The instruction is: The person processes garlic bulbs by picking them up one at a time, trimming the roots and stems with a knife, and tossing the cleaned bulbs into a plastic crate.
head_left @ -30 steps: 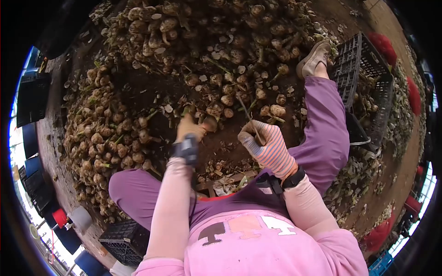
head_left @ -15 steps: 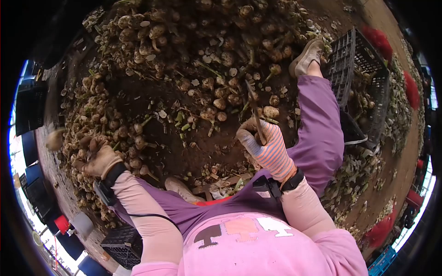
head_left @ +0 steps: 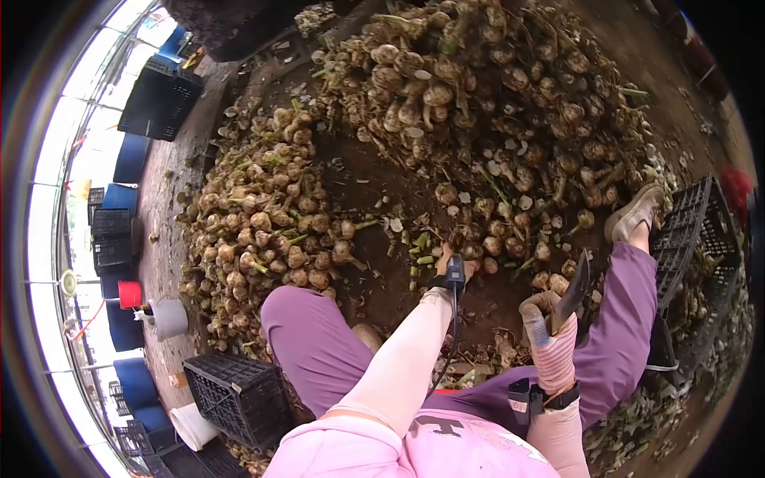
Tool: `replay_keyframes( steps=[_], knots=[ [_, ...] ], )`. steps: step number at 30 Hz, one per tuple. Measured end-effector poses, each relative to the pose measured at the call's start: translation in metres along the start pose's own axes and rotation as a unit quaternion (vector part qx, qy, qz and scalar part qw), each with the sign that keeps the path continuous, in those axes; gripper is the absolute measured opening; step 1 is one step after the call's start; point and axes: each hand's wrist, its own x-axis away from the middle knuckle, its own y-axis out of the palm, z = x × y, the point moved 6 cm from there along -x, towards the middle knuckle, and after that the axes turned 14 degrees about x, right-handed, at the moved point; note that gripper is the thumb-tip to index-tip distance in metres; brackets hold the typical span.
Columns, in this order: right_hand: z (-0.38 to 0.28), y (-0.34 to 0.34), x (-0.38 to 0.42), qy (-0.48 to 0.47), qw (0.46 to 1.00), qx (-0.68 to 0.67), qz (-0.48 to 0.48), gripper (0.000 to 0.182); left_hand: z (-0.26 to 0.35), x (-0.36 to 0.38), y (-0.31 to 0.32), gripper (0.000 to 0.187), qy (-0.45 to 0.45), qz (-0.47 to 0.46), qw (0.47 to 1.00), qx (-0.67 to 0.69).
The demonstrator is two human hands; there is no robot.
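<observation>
The right hand [head_left: 548, 331], in a striped glove, is squeezing tight around the handle of a knife [head_left: 571, 291]. The blade is sticking up past the fingers, and the handle is hiding inside the fist. The left hand [head_left: 456, 261] is reaching far out to a garlic bulb [head_left: 470, 250] on the dirt floor [head_left: 374, 187]. The hand is small and mostly hiding behind its own wrist band, so it is hard to tell if the fingers are closing on the bulb or just touching it. That bulb is lying at the near edge of the big garlic pile [head_left: 510, 103], just in front of the person's knees. Another garlic heap [head_left: 263, 215] is sitting to the left, by the purple trouser leg [head_left: 315, 342]. Cut green stalk bits [head_left: 421, 247] are lying just beside the left hand. A black crate [head_left: 235, 394] is standing near the left leg. Another crate [head_left: 689, 239] is by the right shoe [head_left: 635, 212], and the picture's dark edge is cutting part of it off.
</observation>
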Motion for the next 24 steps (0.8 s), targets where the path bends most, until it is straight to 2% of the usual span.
replay_keyframes(
  steps=[3, 6, 7, 8, 9, 10, 11, 12, 13, 14, 15, 17, 19, 24],
  knots=[
    [0.005, 0.002, 0.002, 0.005, 1.000, 0.013, -0.018, 0.016, 0.002, -0.026, -0.026, 0.073, 0.140, -0.097, 0.982, 0.075],
    [0.004, 0.007, 0.002, -0.012, 1.000, 0.020, -0.015, 0.016, -0.006, -0.024, -0.028, 0.061, 0.251, -0.195, 0.937, 0.143],
    [0.002, 0.003, 0.002, -0.032, 0.999, 0.010, 0.001, 0.017, 0.019, 0.012, -0.009, 0.045, 0.219, -0.203, 0.954, 0.019],
    [-0.002, 0.001, 0.002, -0.074, 0.995, 0.066, 0.014, 0.017, 0.055, 0.073, 0.033, 0.054, 0.098, -0.212, 0.962, 0.142],
    [0.005, 0.001, -0.002, -0.099, 0.992, 0.083, 0.008, 0.017, 0.094, 0.141, 0.075, 0.051, -0.029, -0.329, 0.904, 0.272],
    [0.004, 0.001, -0.003, -0.111, 0.986, 0.127, 0.019, 0.017, 0.104, 0.143, 0.075, 0.051, -0.059, -0.407, 0.881, 0.233],
    [0.006, 0.002, -0.003, -0.088, 0.986, 0.141, 0.014, 0.018, 0.125, 0.169, 0.082, 0.052, 0.084, -0.423, 0.887, 0.164],
    [0.006, 0.003, -0.004, -0.090, 0.982, 0.165, 0.013, 0.020, 0.139, 0.191, 0.088, 0.052, -0.014, -0.400, 0.893, 0.204],
    [0.004, 0.005, -0.005, -0.098, 0.968, 0.229, -0.009, 0.021, 0.148, 0.204, 0.087, 0.060, -0.037, -0.454, 0.877, 0.154],
    [0.002, 0.007, -0.005, -0.107, 0.950, 0.291, -0.038, 0.022, 0.161, 0.236, 0.098, 0.069, 0.139, -0.424, 0.894, 0.046],
    [0.001, 0.007, -0.004, -0.102, 0.950, 0.293, -0.035, 0.022, 0.164, 0.250, 0.098, 0.067, 0.117, -0.426, 0.897, 0.025],
    [-0.008, 0.011, 0.004, -0.160, 0.943, 0.290, -0.045, 0.023, 0.166, 0.259, 0.084, 0.067, 0.091, -0.423, 0.902, 0.003],
    [-0.014, 0.011, 0.008, -0.160, 0.933, 0.316, -0.064, 0.022, 0.159, 0.265, 0.069, 0.071, 0.022, -0.414, 0.906, 0.083],
    [-0.027, 0.014, 0.020, -0.198, 0.894, 0.385, -0.117, 0.027, 0.148, 0.274, 0.035, 0.082, 0.009, -0.353, 0.930, 0.097]
  ],
)
